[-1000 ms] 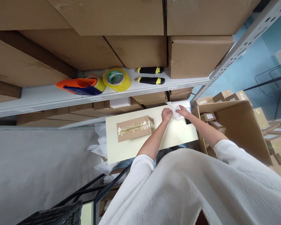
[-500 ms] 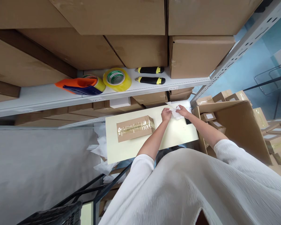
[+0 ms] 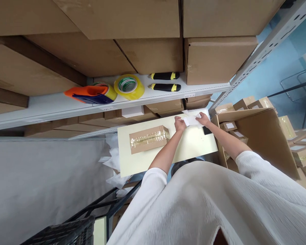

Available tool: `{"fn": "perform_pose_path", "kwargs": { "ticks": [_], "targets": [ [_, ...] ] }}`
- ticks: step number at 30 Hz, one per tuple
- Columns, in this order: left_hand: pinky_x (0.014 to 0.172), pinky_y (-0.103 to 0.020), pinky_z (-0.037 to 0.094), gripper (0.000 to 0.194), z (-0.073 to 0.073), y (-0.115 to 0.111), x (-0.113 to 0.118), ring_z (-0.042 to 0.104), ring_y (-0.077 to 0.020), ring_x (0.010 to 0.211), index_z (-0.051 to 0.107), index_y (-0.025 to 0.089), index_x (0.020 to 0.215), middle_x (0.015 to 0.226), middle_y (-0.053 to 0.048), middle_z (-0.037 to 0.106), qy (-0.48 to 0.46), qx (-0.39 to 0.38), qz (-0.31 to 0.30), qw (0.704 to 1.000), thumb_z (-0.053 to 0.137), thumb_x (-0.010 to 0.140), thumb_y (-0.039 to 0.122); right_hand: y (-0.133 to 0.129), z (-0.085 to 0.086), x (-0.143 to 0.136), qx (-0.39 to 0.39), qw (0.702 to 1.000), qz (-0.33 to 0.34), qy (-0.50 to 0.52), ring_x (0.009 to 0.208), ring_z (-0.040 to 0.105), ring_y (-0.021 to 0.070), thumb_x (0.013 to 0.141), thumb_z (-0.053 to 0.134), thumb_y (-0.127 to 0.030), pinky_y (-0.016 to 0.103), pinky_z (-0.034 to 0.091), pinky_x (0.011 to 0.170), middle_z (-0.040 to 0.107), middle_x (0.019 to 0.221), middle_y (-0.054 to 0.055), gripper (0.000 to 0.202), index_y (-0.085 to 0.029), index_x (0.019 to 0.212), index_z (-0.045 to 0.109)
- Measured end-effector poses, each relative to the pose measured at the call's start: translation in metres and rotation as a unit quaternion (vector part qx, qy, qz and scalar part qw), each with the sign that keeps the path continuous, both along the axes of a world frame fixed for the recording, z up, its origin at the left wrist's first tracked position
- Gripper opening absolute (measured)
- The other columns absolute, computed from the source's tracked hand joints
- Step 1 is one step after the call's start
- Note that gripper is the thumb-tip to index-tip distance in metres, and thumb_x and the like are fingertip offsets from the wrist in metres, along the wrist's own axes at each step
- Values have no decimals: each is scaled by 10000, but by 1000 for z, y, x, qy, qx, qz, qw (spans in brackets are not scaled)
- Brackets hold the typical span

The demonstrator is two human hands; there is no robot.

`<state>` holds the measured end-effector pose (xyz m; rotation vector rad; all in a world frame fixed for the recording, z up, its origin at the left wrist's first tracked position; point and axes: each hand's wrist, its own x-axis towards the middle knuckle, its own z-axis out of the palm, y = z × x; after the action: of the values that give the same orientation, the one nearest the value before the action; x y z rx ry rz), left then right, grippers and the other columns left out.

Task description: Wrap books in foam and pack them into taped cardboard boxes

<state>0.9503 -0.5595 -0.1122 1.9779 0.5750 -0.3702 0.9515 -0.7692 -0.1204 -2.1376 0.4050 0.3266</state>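
Note:
A small white label sheet (image 3: 191, 120) stretches between my two hands over the far right part of the pale board (image 3: 191, 146). My left hand (image 3: 180, 124) pinches its left edge. At its other edge, my right hand (image 3: 203, 119) has its fingers closed on the paper. More white sheets (image 3: 203, 111) lie behind the hands, and a small dark object (image 3: 207, 130) sits just below my right hand. To the left on the board rests a brown carton (image 3: 149, 139) with clear tape along its top.
Above the board, a shelf holds a tape dispenser (image 3: 90, 94), a yellow tape roll (image 3: 129, 87), two utility knives (image 3: 164, 87) and large cartons (image 3: 219, 61). An open box (image 3: 267, 139) of small cartons stands to the right. White paper scraps (image 3: 114, 160) hang at the left.
My hands have moved slightly apart, and the white label sheet is now spread flatter between them. The taped carton stays in place on the board.

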Motion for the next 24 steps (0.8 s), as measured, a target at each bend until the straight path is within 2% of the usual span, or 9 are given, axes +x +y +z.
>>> {"fn": "perform_pose_path", "kwargs": {
  "ticks": [3, 7, 10, 13, 17, 24],
  "targets": [
    [831, -312, 490, 294, 11, 8, 0, 706, -222, 907, 527, 298, 1113, 849, 16, 685, -24, 36, -46, 998, 619, 942, 78, -9, 2, 4, -96, 995, 22, 24, 981, 700, 284, 862, 723, -346, 408, 586, 941, 756, 1048, 72, 213, -225, 1033, 684],
    [924, -369, 469, 268, 27, 20, 2, 714, -263, 975, 515, 303, 1111, 943, -13, 726, -60, 116, -122, 984, 601, 965, 95, -15, 7, 6, -210, 975, 58, 45, 1181, 701, 348, 932, 674, -326, 434, 553, 1012, 761, 1294, 159, 356, -198, 1260, 727],
    [1009, -415, 433, 266, 38, 29, 5, 723, -287, 1017, 510, 293, 1124, 986, -34, 743, -87, 173, -169, 966, 575, 972, 84, -17, 10, 7, -268, 958, 88, 57, 1232, 687, 376, 986, 603, -286, 484, 505, 1066, 754, 1333, 196, 388, -177, 1342, 715],
    [1050, -431, 410, 271, 48, 39, 7, 731, -301, 1044, 513, 281, 1126, 1007, -54, 750, -106, 206, -196, 953, 579, 959, 77, -18, 12, 9, -303, 946, 107, 52, 1250, 674, 378, 1004, 535, -212, 500, 453, 1090, 744, 1346, 213, 397, -163, 1360, 703],
    [1058, -434, 409, 276, 62, 52, 8, 739, -308, 1060, 521, 277, 1130, 974, -56, 751, -106, 229, -194, 948, 576, 944, 81, -16, 15, 11, -324, 938, 120, 35, 1250, 657, 377, 984, 488, -125, 500, 394, 1088, 733, 1338, 223, 437, -145, 1384, 663],
    [1045, -428, 420, 299, 82, 71, 9, 752, -309, 1043, 530, 279, 1161, 948, -54, 770, -96, 255, -190, 943, 580, 929, 97, -7, 16, 6, -334, 931, 138, 40, 1290, 617, 395, 965, 504, -82, 500, 336, 1084, 714, 1328, 249, 504, -122, 1463, 569]
  ]
}}
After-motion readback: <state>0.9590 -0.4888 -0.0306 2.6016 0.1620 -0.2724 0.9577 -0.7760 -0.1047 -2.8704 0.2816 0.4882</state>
